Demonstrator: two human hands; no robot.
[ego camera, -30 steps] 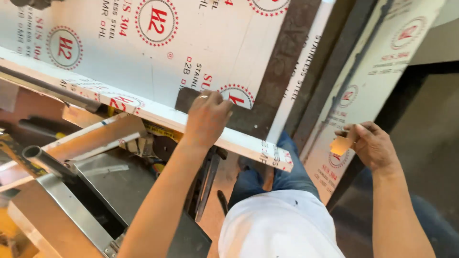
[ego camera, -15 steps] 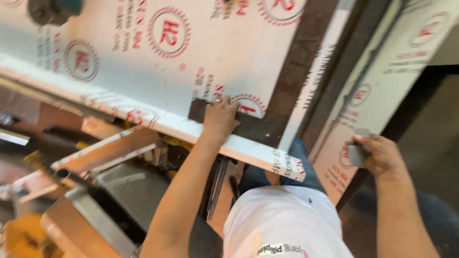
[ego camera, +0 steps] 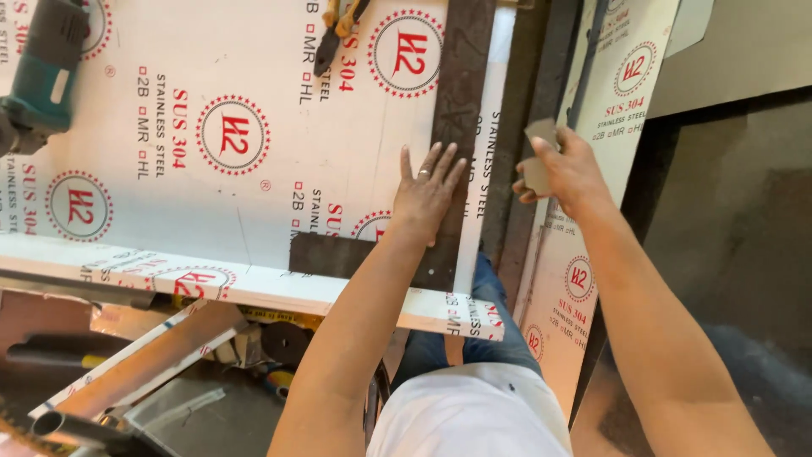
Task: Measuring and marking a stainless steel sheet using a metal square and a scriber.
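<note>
The left hand (ego camera: 427, 193) lies flat, fingers spread, gripping nothing, on the dark steel square (ego camera: 457, 127), whose long arm runs away along the film-covered sheet (ego camera: 254, 127), while the right hand (ego camera: 565, 173) pinches a small grey card (ego camera: 538, 134) just beside that arm.

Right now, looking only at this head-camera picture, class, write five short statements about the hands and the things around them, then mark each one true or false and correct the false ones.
1. The left hand lies flat, fingers spread, on the dark L-shaped steel square. True.
2. The right hand is empty. False: it holds a small flat grey piece.
3. The steel square rests on the white film-covered metal sheet with red round marks. True.
4. The teal power tool is in the left hand. False: it lies apart at the sheet's far left, untouched.
5. The left hand wears a ring. True.
</note>
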